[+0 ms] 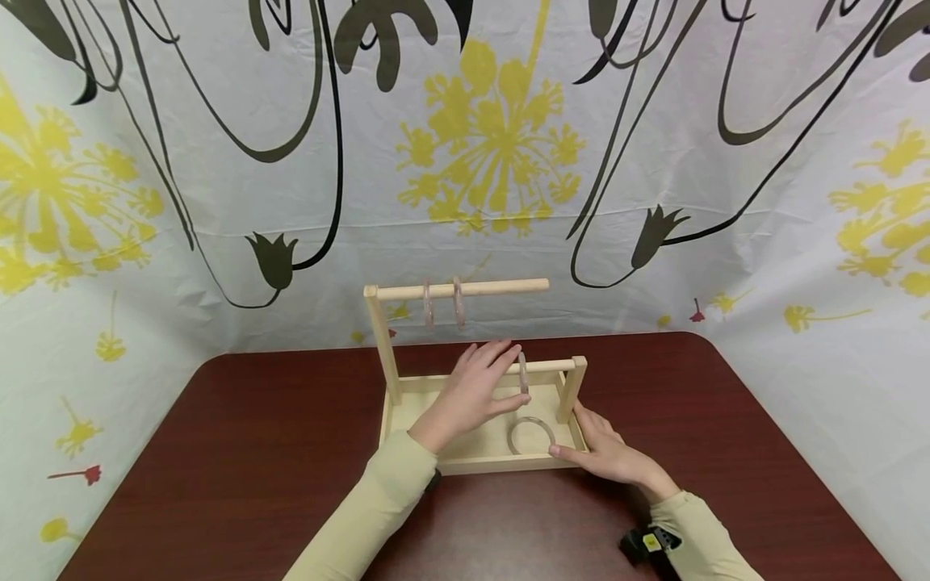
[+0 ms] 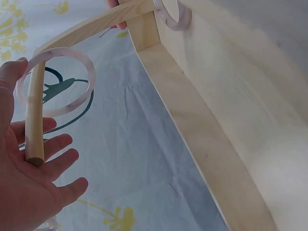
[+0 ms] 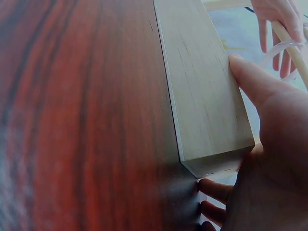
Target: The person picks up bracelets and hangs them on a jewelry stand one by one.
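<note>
A pale wooden jewelry stand [image 1: 501, 465], a tray with a tall rear bar and a lower front bar, stands on the table. My left hand [image 1: 472, 391] is beside the lower bar, fingers spread and fairly straight. A translucent bangle [image 2: 86, 96] encircles that bar; the left thumb reaches its edge, though firm contact is hard to judge. My right hand [image 1: 617, 456] grips the tray's right front corner, its thumb [image 3: 245, 72] on the front wall and its fingers round the side. Inside the tray lies another bangle [image 1: 513, 442].
Two bangles [image 1: 458, 307] hang on the upper bar [image 1: 508, 286], whose right end is free. The dark red-brown table [image 1: 291, 452] extends on both sides of the stand. Patterned cloth [image 1: 472, 186] hangs behind and at the sides.
</note>
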A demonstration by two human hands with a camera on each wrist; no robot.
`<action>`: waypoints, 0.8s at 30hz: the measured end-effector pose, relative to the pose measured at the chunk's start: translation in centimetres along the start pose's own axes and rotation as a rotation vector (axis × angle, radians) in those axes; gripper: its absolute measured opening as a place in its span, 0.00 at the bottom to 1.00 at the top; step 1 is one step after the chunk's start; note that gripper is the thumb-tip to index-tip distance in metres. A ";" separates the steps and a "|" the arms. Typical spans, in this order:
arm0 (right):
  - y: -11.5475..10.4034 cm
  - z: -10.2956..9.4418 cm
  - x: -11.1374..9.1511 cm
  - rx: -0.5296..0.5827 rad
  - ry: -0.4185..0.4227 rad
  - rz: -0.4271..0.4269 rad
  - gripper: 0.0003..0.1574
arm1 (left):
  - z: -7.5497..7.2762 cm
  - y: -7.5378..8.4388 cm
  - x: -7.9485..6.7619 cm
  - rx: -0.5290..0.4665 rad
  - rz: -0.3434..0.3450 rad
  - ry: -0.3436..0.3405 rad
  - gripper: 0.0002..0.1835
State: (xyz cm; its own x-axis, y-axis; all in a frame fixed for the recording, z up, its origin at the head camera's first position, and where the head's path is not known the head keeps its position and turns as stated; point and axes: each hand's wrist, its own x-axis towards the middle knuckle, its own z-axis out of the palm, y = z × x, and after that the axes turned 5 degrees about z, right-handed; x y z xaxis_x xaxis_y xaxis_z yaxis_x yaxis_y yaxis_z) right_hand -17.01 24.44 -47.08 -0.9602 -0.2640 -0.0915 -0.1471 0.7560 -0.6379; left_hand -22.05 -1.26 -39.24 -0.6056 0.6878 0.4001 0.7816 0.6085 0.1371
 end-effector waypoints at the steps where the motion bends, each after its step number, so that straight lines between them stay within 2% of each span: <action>1: 0.0 0.0 0.0 0.003 0.000 -0.001 0.59 | 0.0 0.0 0.1 0.022 0.000 0.000 0.39; 12: 0.1 0.0 0.0 0.003 0.006 -0.003 0.59 | -0.1 0.6 0.8 0.225 0.009 -0.030 0.40; 19: 0.1 0.1 0.1 -0.018 0.011 -0.010 0.58 | 0.1 1.2 1.5 0.276 0.016 -0.060 0.40; 24: 0.2 0.1 0.1 -0.011 0.007 -0.008 0.59 | 0.2 1.6 2.0 0.326 0.040 -0.054 0.41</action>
State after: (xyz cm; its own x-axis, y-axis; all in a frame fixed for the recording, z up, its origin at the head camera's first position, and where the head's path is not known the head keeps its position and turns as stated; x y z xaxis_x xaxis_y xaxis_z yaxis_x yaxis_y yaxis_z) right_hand -17.10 24.50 -47.24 -0.9606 -0.2659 -0.0812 -0.1571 0.7601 -0.6305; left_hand -22.04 1.16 -38.40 -0.5890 0.7288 0.3491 0.7216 0.6688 -0.1787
